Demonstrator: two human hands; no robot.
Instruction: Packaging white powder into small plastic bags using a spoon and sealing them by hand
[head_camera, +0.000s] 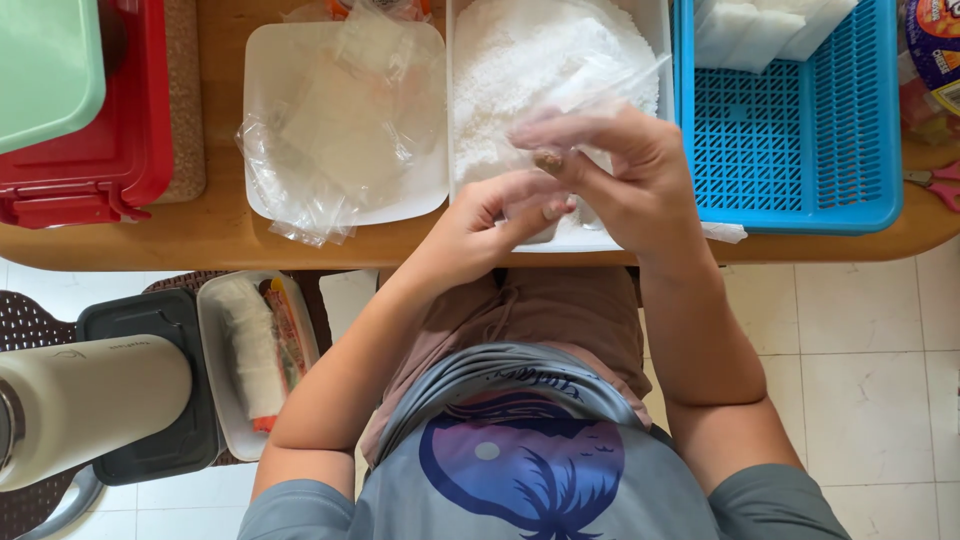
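My right hand (625, 170) and my left hand (490, 215) meet over the near edge of a white tub (655, 20) filled with a white grainy powder (520, 60). Both hands pinch a small clear plastic bag (600, 80) that sticks up and away from my fingers over the powder. A small brown lump (548, 160) shows between my right fingertips at the bag's mouth. The lower part of the bag is hidden behind my fingers.
A white tray (265, 60) with several clear plastic bags (330, 150) lies left of the tub. A blue slotted basket (800, 130) stands on the right, a red box with a green lid (60, 100) on the far left. Below the wooden table (215, 230) are a white flask (90, 400) and a small tray (230, 400).
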